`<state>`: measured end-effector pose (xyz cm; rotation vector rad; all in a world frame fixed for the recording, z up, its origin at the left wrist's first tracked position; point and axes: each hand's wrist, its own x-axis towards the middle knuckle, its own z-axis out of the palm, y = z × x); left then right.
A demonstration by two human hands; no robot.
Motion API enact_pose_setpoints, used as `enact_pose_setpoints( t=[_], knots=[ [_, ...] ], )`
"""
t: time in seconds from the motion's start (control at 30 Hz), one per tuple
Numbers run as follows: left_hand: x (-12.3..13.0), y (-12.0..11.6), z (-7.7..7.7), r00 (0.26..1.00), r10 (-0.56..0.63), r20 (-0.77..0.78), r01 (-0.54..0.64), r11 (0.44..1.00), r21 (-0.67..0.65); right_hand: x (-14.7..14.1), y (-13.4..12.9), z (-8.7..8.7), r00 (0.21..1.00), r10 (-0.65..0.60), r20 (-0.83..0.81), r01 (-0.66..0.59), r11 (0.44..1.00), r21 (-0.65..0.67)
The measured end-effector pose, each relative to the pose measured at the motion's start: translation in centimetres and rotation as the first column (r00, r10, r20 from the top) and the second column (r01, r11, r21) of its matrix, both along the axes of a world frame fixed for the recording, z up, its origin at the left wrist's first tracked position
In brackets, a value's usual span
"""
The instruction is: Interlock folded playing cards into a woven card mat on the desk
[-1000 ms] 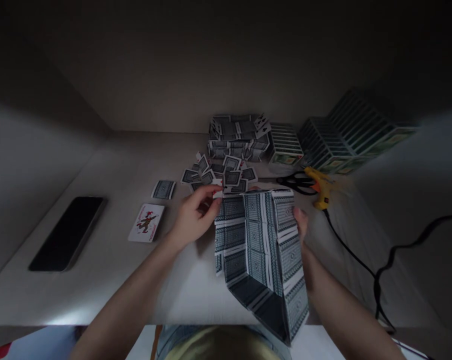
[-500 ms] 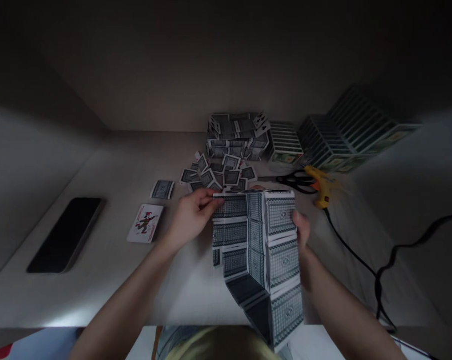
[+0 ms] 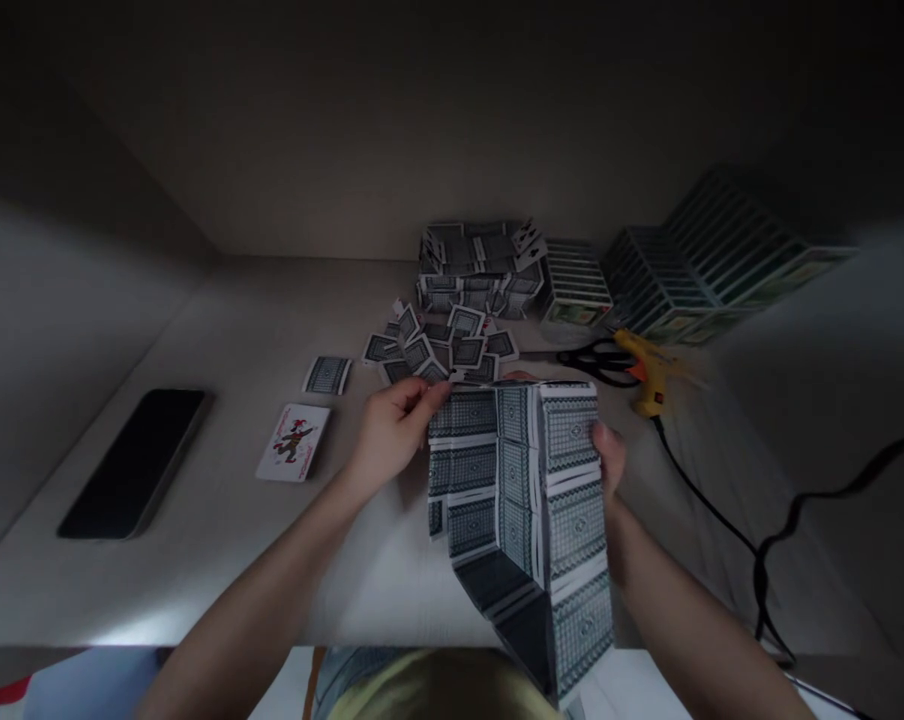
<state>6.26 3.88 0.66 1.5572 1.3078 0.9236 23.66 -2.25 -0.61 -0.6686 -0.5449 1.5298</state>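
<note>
A folded structure of joined playing cards (image 3: 576, 520), patterned backs showing, is held up off the table near its front edge. My left hand (image 3: 399, 425) pinches the structure's upper left corner between thumb and fingers. Along the upper right side, my right hand (image 3: 608, 460) grips it, thumb in front and most fingers hidden behind. Loose small cards (image 3: 422, 350) lie in a heap just beyond the structure. A joker card (image 3: 294, 442) rests face up left of my left hand, with a small face-down card pile (image 3: 327, 375) behind it.
A black phone (image 3: 133, 465) lies at the left. At the back stand a card-built block (image 3: 482, 270) and green-edged card stacks (image 3: 576, 285). Black scissors (image 3: 594, 362) and a yellow glue gun (image 3: 649, 375) with a black cable (image 3: 703, 490) lie at the right.
The view has shifted slightly. Both hands keep their hold on the card structure, and my left thumb sits a little higher at its corner.
</note>
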Motion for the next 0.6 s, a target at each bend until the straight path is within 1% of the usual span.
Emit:
enact_pose_setpoints(
  t=[0.07, 0.17, 0.23, 0.27, 0.33, 0.4, 0.5, 0.6],
  knots=[
    [0.1, -0.1, -0.1, 0.995, 0.014, -0.094, -0.008, 0.998, 0.068, 0.3, 0.0, -0.5, 0.995, -0.089, 0.041, 0.089, 0.996, 0.005],
    [0.0, -0.2, -0.3, 0.967, 0.001, -0.253, 0.046, 0.983, 0.178, 0.7, 0.2, -0.7, 0.968, -0.215, 0.132, 0.213, 0.977, 0.029],
    [0.0, -0.2, -0.5, 0.944, -0.013, -0.329, 0.089, 0.973, 0.214, 0.7, 0.3, -0.4, 0.943, -0.265, 0.199, 0.262, 0.964, 0.041],
    [0.0, -0.2, -0.6, 0.936, -0.017, -0.352, 0.100, 0.971, 0.219, 0.7, 0.4, -0.3, 0.935, -0.270, 0.228, 0.269, 0.962, 0.039],
    [0.1, -0.2, -0.9, 0.929, -0.015, -0.370, 0.100, 0.972, 0.211, 0.6, 0.5, 0.0, 0.926, -0.274, 0.258, 0.276, 0.961, 0.029],
    [0.2, -0.2, -1.1, 0.932, -0.007, -0.363, 0.086, 0.976, 0.201, 0.6, 0.5, 0.1, 0.933, -0.257, 0.252, 0.262, 0.965, 0.017],
    [0.4, -0.1, -1.4, 0.936, -0.013, -0.352, 0.084, 0.979, 0.188, 0.6, 0.4, 0.0, 0.959, -0.178, 0.219, 0.184, 0.983, -0.005],
    [0.4, -0.1, -1.3, 0.931, -0.024, -0.364, 0.095, 0.979, 0.179, 0.7, 0.2, -0.5, 0.978, -0.080, 0.194, 0.090, 0.995, -0.042]
  ],
)
